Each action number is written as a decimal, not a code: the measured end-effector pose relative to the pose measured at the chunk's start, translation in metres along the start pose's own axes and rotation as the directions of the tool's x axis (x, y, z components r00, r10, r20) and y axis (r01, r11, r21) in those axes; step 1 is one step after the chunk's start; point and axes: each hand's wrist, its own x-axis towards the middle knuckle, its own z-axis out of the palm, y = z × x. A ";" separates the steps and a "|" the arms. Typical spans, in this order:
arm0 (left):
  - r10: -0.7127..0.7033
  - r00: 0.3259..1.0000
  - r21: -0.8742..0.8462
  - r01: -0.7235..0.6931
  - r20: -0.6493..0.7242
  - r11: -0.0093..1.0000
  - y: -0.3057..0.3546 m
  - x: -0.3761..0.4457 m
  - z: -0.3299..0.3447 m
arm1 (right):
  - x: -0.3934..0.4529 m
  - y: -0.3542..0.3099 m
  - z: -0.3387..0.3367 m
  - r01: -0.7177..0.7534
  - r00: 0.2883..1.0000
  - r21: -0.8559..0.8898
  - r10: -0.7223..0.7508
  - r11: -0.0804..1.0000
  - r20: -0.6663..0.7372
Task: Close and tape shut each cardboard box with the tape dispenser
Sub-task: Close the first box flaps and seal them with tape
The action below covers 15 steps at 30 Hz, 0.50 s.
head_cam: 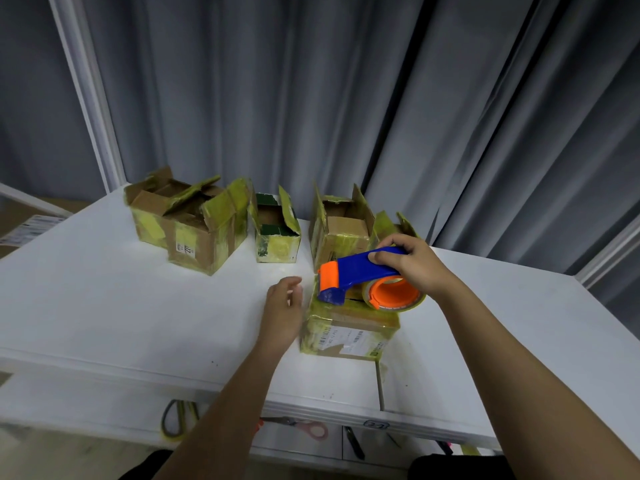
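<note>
Cardboard of the near box (349,332) is hiding partly under the tape dispenser (363,275), which the right hand (414,268) is gripping; the left hand (282,306), blurred, is hovering open beside it.

The single head-worn view looked forward and down, close over the desk (138,306), curtain (346,98) at twelve o'clock.

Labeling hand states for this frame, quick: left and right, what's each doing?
Left hand: open, fingers relaxed beside the near box, holding nothing.
Right hand: fingers gripping the tape dispenser over that box.
</note>
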 end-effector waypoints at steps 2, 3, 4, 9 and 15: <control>-0.126 0.965 -0.287 0.190 0.228 0.939 0.022 -0.011 0.005 | 0.001 0.001 0.000 0.003 1.000 0.003 -0.003 1.000 -0.001; -0.153 0.928 -0.381 0.285 0.341 0.880 0.024 -0.012 0.010 | 0.001 0.001 0.000 0.005 1.000 0.003 -0.005 1.000 0.000; -0.156 0.906 -0.435 0.333 0.393 0.837 0.023 -0.015 0.011 | 0.002 0.001 0.000 0.007 1.000 0.001 -0.007 1.000 0.003; -0.171 0.854 -0.305 0.353 0.492 0.884 -0.015 0.001 0.019 | 0.003 0.001 -0.002 -0.001 1.000 0.001 0.001 1.000 0.018; 0.069 0.915 -0.166 -0.002 0.398 0.986 0.022 -0.003 0.006 | 0.002 -0.001 -0.012 -0.037 0.993 0.039 0.033 0.999 0.113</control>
